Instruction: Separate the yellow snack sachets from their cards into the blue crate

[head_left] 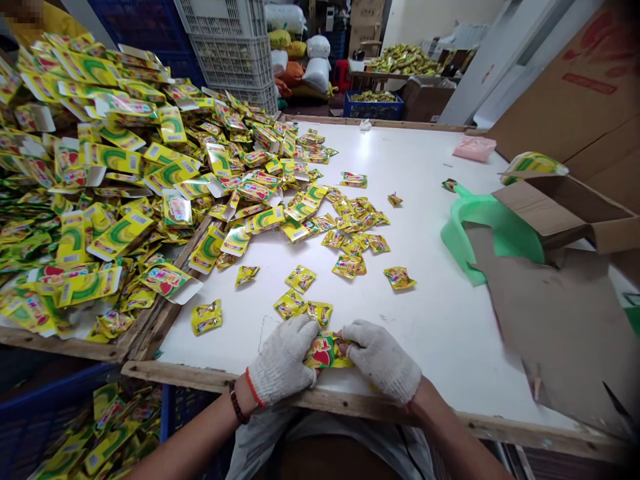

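Both my hands wear white knitted gloves, close together at the table's front edge. My left hand [290, 357] is closed round the left part of a small yellow-and-green printed carton [321, 352] with a red fruit picture. My right hand [383, 357] has its fingers bent and pressed at the carton's right end. Whether a sachet is also between these fingertips is hidden. Just beyond the hands lie small yellow foil sachets, the nearest sachet [319, 312] almost touching my left fingers. More sachets [355, 220] are heaped farther up the white table [425, 320].
A large pile of cartons [120, 160] and sachets covers the left side. Below it stands a blue crate [40, 413] with cartons. On the right are a green dustpan [465, 227], flattened cardboard [560, 327] and an open cardboard box [550, 207]. Grey crates [230, 60] stack behind.
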Tool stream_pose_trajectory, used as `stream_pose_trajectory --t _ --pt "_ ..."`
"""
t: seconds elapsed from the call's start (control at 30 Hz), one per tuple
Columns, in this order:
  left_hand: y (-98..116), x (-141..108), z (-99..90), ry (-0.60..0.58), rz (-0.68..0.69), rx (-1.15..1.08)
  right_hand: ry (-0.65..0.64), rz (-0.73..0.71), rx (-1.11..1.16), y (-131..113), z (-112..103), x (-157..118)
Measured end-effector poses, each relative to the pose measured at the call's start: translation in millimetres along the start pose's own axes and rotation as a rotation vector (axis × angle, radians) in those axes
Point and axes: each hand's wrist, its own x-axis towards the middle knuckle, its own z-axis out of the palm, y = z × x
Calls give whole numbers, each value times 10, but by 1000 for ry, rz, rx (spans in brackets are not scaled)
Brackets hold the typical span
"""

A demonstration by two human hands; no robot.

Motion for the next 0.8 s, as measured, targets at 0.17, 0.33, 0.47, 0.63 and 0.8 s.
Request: stream_pose_trajectory --t 0.17,0.33,0.47,0.63,0.8 --pt "34 -9 84 77 -13 41 -91 87 -95 -75 -155 110" --pt "2 -28 124 167 -16 19 -96 43 -185 -163 -161 169" --pt "-16 -40 113 164 15 96 -96 40 192 -98 -176 85" --pt "27 -33 110 152 55 159 5 221 501 17 -87 -17" --pt "55 -48 125 185 66 217 124 164 293 -122 78 -2"
